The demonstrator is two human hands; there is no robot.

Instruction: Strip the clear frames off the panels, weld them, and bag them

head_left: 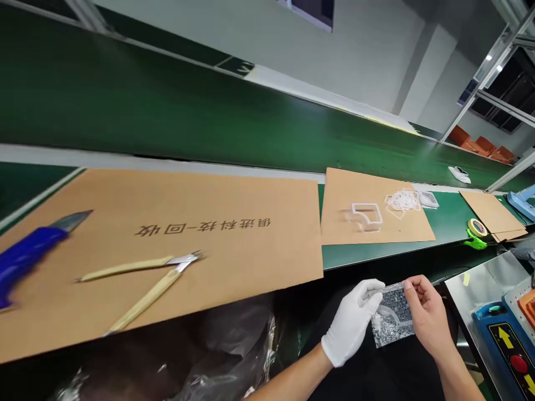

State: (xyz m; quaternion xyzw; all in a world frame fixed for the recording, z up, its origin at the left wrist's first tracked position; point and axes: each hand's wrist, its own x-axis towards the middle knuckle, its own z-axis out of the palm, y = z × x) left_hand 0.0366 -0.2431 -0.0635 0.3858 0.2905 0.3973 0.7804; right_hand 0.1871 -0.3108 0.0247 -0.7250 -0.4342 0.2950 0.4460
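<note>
Head view | green conveyor [167, 106] | cardboard sheet [251, 195] | left hand [350, 320], right hand [427, 314] grasping bubble-wrap pouch [393, 317]

Bubble-wrap pouch [399, 328], silvery, translucent, slightly crumpled, tilted, upper edge pinched between white-gloved left hand [350, 320] and bare right hand [426, 317], above person's lap. Pale curved piece [387, 316] inside pouch, seen through wrap; exact outline obscured by bubbles.
</note>
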